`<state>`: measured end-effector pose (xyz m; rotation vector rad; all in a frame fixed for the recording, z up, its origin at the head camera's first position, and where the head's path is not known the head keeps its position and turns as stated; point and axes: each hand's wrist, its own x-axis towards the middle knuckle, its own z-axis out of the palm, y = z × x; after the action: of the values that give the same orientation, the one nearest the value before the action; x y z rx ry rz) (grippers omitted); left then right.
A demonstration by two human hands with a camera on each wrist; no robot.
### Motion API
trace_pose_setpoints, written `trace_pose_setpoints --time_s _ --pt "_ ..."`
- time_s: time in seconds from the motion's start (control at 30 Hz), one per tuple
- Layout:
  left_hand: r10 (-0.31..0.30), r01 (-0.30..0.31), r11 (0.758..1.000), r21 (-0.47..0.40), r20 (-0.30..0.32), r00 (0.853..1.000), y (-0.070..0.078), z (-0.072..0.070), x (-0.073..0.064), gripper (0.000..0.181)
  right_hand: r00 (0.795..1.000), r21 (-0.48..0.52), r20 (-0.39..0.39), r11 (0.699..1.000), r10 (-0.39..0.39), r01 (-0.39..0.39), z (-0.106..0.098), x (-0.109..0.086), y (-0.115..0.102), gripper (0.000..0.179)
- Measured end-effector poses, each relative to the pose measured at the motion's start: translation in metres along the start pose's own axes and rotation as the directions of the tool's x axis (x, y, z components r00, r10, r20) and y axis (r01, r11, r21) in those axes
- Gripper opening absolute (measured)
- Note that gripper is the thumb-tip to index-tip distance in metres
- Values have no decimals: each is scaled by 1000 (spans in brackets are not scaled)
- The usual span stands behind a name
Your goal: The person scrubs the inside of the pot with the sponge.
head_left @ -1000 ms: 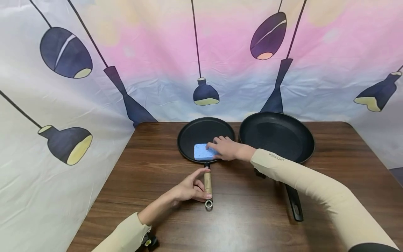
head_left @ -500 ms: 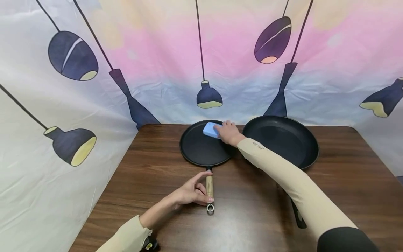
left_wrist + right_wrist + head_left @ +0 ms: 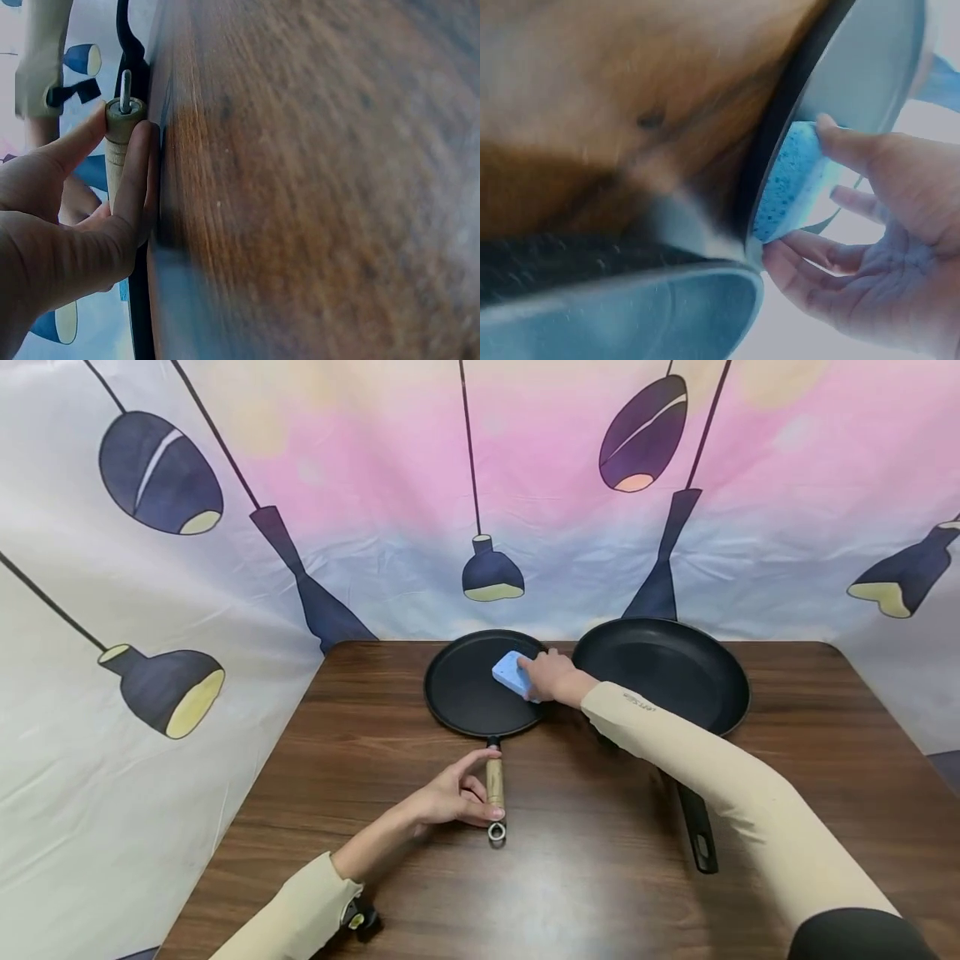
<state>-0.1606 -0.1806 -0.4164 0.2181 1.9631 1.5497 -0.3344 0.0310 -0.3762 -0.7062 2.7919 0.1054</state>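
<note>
A flat black crepe pan (image 3: 461,693) lies at the back middle of the table, its wooden handle (image 3: 495,781) pointing toward me. My left hand (image 3: 450,795) holds this handle from the left, thumb near its ring end and a finger near the pan. In the left wrist view, thumb and fingers lie on both sides of the wooden handle (image 3: 115,154). My right hand (image 3: 557,677) grips a light blue sponge (image 3: 512,672) over the right part of the pan. From the right wrist, the porous sponge (image 3: 787,184) shows between thumb and fingers, against the pan's inner surface.
A larger, deeper black frying pan (image 3: 652,672) stands close to the right of the crepe pan, partly behind my right forearm. Its black handle (image 3: 697,831) points toward me. The brown wooden table (image 3: 360,718) ends at a printed cloth backdrop (image 3: 390,510).
My right hand has swept the sponge from the crepe pan's front to its back right, then slightly right and toward me. The left hand keeps its hold on the handle.
</note>
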Motion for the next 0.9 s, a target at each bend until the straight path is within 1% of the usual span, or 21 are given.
trace_pose_setpoints --time_s 0.07,0.17,0.27,0.33,0.4,0.43,0.5,0.53,0.6,0.7,0.8,0.87,0.9 --pt "1 -1 1000 3 -5 1000 0 -2 0 90 999 36 1 998 -50 50 0 -7 -4 68" --pt "-4 4 1000 -10 -1 1000 0 -3 -1 90 993 84 -21 989 -117 118 3 -15 -12 66" --pt "-8 8 1000 -20 3 1000 -1 -4 -2 90 978 84 -64 975 -201 206 7 -17 -24 62" --pt "-14 14 1000 -27 7 1000 -1 -5 -3 90 959 73 -94 959 -266 273 10 -16 -34 60" --pt "-17 17 1000 -18 8 1000 -1 -5 -4 90 935 38 -124 940 -333 340 12 -12 -43 57" --pt "-20 20 1000 -17 8 1000 -1 -5 -5 90 923 18 -138 931 -358 364 13 -10 -48 56" --pt "-21 21 1000 -7 6 1000 -1 -5 -6 90 906 -37 -168 921 -389 388 15 -2 -54 55" --pt "-21 21 1000 -4 6 1000 -1 -4 -6 90 902 -66 -182 920 -392 387 16 3 -56 55" --pt "-23 23 1000 -17 11 1000 -1 -3 -7 90 903 -103 -210 927 -374 360 18 15 -58 55" --pt "-19 20 998 -63 22 1000 -1 -1 -8 90 920 -117 -239 949 -312 292 19 35 -55 55" --pt "-8 10 996 -89 25 1000 -2 2 -7 92 950 -92 -242 979 -197 179 17 53 -46 54" --pt "4 -2 996 -88 18 1000 -2 2 -5 92 966 -64 -242 995 -89 76 15 62 -37 53" --pt "7 -6 996 -86 16 1000 -2 2 -4 92 971 -50 -238 999 -34 23 14 65 -32 53"
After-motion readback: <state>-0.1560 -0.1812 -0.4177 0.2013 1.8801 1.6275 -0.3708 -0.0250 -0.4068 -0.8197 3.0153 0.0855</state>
